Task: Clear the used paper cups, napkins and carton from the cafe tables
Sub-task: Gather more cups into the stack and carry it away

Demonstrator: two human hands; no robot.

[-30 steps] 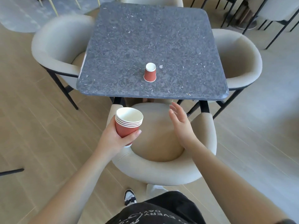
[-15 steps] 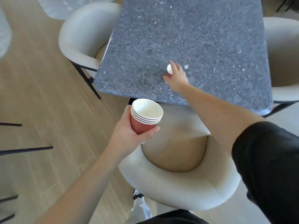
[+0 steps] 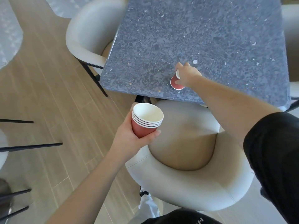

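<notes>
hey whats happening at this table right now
A person is clearing paper cups from a cafe table. Their left hand holds a nested stack of red cups over the chair in front of the dark speckled table. Their right hand reaches across the table and grips a single red cup, which is tilted near the table's front edge. That cup is not yet in the stack.

A grey table (image 3: 202, 38) is standing under the right hand, a beige chair (image 3: 191, 183) sitting below it and another chair (image 3: 87, 34) tucking in far left.
</notes>
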